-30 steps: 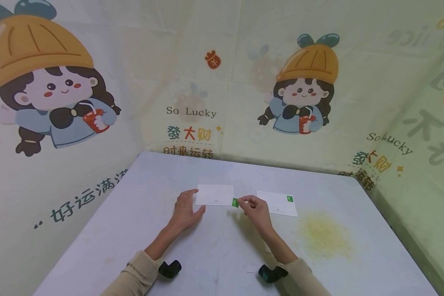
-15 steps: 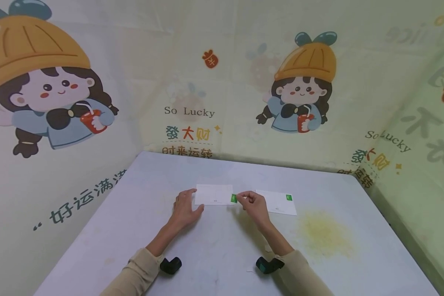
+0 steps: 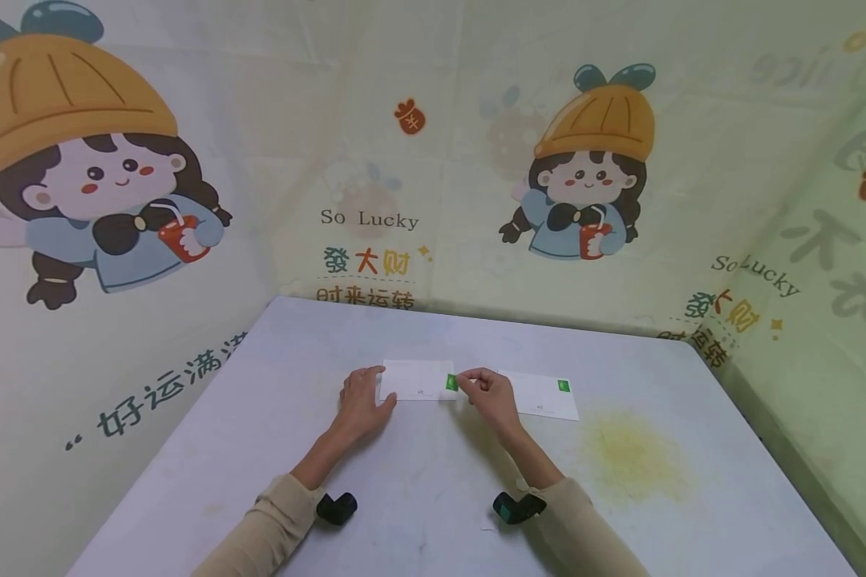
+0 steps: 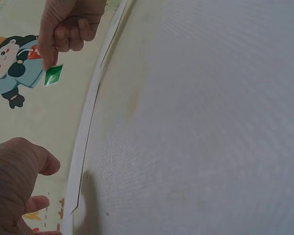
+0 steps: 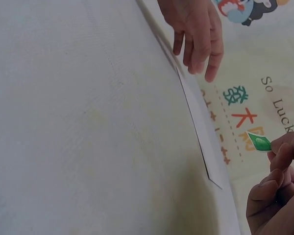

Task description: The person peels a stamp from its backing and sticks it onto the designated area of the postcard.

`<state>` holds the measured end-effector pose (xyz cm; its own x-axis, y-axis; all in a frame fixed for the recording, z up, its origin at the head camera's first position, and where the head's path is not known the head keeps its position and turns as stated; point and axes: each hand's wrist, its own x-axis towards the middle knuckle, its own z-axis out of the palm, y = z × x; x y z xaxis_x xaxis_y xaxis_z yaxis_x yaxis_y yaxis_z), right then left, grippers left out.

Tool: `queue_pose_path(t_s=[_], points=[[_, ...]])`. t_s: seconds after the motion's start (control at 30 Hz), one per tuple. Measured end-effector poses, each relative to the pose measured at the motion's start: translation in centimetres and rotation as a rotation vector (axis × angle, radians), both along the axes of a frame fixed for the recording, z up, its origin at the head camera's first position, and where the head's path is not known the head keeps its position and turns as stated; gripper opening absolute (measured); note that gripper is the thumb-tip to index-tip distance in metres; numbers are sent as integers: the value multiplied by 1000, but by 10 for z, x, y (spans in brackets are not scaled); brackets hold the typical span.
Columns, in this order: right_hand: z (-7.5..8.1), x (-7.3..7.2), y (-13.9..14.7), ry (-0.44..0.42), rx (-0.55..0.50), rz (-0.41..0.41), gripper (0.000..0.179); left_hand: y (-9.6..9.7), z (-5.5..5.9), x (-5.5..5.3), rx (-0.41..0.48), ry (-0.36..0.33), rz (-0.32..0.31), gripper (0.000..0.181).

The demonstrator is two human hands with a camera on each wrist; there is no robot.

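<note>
My right hand pinches a small green stamp between thumb and forefinger. In the head view the stamp overlaps the right end of a white envelope; the right wrist view shows the stamp raised above the paper. At the envelope's left end my left hand rests, thumb and fingers spread apart; contact with the edge is hard to tell. A second envelope lies flat to the right, partly behind my right hand, with a green stamp at its upper right.
The white table carries a yellowish stain on its right side. Behind it hangs a printed cloth with cartoon figures and lettering. Black wrist devices sit at both cuffs, such as the right one.
My right hand has moved slightly left and up with the stamp, from the envelope's lower right corner to over its right end. The left hand stays at the left end.
</note>
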<state>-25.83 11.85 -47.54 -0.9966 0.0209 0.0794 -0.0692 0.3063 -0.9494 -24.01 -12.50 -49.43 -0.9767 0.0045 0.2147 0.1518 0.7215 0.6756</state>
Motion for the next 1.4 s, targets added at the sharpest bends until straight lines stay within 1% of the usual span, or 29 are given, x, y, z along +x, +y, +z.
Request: queue_pose_path(t_s=[0.23,0.37,0.5,0.67,0.87,1.03,1.2,1.23,1.4], points=[[-2,-8,-3,-5,37,-4,18,-3,-1,-5,-28,-11,-9,54],[-4,-14,-2,-3,34,1,18,-5,-3,-9,-56,-27,-16,54],[-4,-19,0,-19,31,2,18,-6,-3,-11,-68,-39,-21,55],[-4,-25,0,-34,35,-9,19,-6,-2,-12,-58,-35,-22,54],[-6,-32,0,-68,38,-6,21,-7,-4,-16,-85,-28,-22,54],[-6,-35,-1,-86,52,2,21,-6,-3,-14,-66,-36,-19,55],[-7,-40,-2,-88,65,-2,21,-6,-2,-12,-52,4,-25,54],[-8,-41,-1,-90,66,-3,21,-6,-2,-12,-51,3,-28,53],[-9,-46,-2,-104,70,-5,21,-7,-5,-16,-76,-46,-35,55]])
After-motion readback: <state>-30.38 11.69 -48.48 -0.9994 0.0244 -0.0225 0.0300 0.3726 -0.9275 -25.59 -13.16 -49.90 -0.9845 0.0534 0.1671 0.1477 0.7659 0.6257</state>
